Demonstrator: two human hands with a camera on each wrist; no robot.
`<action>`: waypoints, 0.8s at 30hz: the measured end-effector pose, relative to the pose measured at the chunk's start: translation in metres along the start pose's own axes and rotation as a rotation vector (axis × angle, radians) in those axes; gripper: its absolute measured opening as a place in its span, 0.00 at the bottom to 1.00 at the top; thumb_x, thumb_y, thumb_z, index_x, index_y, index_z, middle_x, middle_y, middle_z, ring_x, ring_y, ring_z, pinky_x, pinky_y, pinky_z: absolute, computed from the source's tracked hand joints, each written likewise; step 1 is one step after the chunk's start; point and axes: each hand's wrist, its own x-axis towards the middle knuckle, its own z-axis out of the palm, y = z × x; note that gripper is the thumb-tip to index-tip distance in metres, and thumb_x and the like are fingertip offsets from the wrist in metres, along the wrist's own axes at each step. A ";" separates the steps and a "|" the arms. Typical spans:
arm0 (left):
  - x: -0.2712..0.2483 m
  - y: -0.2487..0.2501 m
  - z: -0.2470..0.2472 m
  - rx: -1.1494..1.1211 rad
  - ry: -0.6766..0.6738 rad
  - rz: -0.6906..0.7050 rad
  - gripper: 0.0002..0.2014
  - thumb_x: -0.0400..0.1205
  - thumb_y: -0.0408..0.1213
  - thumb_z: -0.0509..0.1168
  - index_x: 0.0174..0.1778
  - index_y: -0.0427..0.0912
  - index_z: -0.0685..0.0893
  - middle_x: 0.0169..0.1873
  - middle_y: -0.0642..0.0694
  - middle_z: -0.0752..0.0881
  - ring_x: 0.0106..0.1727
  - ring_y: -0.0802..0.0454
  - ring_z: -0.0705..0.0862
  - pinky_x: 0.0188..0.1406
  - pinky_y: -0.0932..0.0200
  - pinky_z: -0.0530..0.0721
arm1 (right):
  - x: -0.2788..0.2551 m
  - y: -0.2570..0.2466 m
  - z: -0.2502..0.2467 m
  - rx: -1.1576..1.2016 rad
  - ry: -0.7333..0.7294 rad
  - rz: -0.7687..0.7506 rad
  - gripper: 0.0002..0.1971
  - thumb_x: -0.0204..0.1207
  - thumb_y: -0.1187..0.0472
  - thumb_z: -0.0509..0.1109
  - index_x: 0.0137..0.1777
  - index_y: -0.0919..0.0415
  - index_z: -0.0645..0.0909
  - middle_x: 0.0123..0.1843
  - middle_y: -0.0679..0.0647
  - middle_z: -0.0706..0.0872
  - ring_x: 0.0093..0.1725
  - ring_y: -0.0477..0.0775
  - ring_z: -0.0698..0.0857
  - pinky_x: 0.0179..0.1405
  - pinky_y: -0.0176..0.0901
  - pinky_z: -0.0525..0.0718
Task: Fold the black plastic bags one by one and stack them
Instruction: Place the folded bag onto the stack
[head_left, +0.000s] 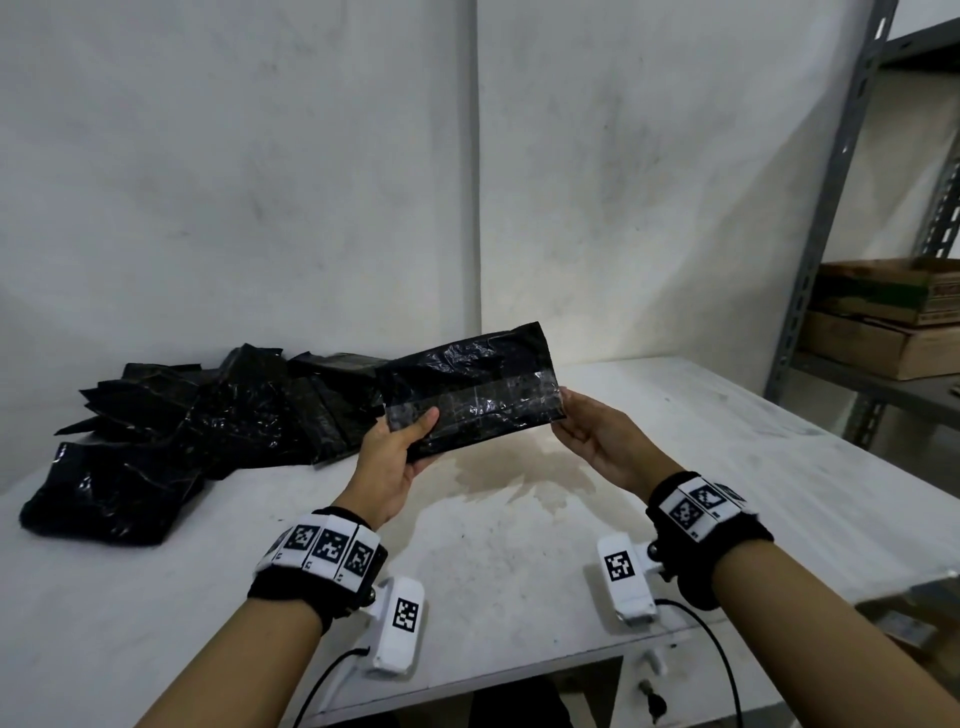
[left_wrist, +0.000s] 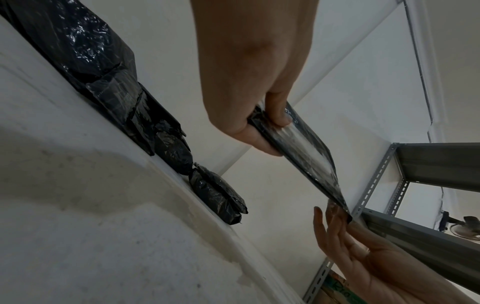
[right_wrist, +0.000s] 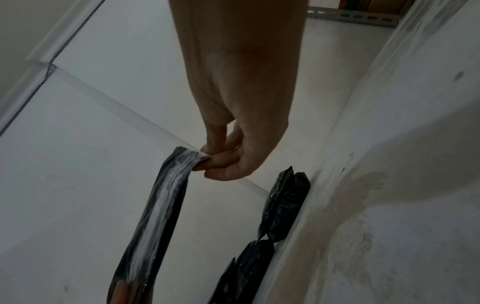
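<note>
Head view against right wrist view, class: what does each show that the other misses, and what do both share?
Only the head view shows the left hand gripping the flat black plastic bag, the tagged wristbands and brown cardboard boxes. Only the right wrist view shows the right hand pinching the bag's end edge-on. Both show the held bag, the heap of black bags and the stained white table.

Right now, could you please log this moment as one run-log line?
step: folding | left hand: grips black bag | right hand: pinches its other end | bag: held above table | pile: back left
</note>
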 end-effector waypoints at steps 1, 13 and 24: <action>0.000 0.000 0.000 0.001 0.008 -0.001 0.12 0.80 0.27 0.68 0.59 0.38 0.80 0.53 0.42 0.88 0.50 0.50 0.88 0.40 0.57 0.90 | -0.001 -0.001 0.000 0.001 -0.002 0.002 0.12 0.83 0.64 0.64 0.63 0.65 0.82 0.50 0.53 0.90 0.43 0.43 0.90 0.44 0.35 0.88; 0.001 -0.002 0.002 0.025 0.020 -0.002 0.10 0.79 0.27 0.68 0.54 0.39 0.82 0.50 0.43 0.89 0.52 0.49 0.88 0.42 0.57 0.90 | -0.006 -0.007 0.003 -0.194 0.012 -0.021 0.13 0.75 0.56 0.75 0.56 0.60 0.87 0.53 0.53 0.89 0.50 0.50 0.88 0.61 0.47 0.85; 0.012 -0.006 0.005 -0.001 -0.061 -0.097 0.09 0.84 0.35 0.62 0.56 0.35 0.83 0.48 0.41 0.91 0.50 0.47 0.88 0.41 0.57 0.90 | 0.009 0.007 0.012 -0.143 -0.076 0.125 0.20 0.71 0.57 0.76 0.59 0.68 0.84 0.54 0.61 0.90 0.55 0.58 0.89 0.59 0.54 0.87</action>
